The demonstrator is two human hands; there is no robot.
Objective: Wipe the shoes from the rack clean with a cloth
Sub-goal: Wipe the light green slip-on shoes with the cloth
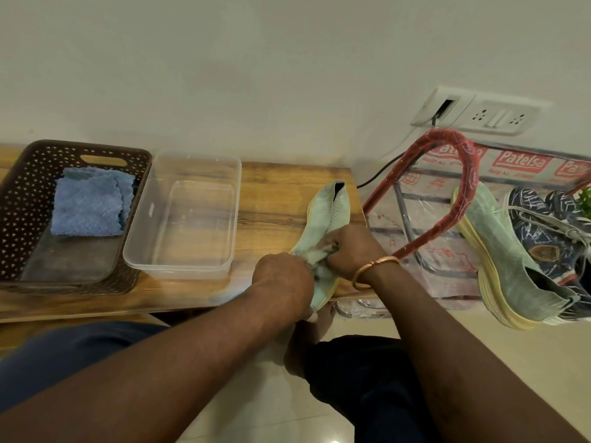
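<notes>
A pale green shoe [326,215] with a yellow sole lies on the right end of the low wooden table [271,199], its opening pointing away from me. My left hand [283,281] grips the shoe's near end at the table's front edge. My right hand [355,249] holds a small crumpled whitish cloth [319,259] against the shoe's upper. The matching green shoe [508,260] hangs tilted on the red-framed shoe rack [460,174] to the right, beside a dark blue patterned sneaker [543,228] with white laces.
A brown perforated basket [28,183] at the table's left holds folded blue cloths [91,206]. A clear plastic tub [192,212] stands between the basket and the shoe. A wall socket panel [479,113] with a black cable sits above the rack. My knees are below.
</notes>
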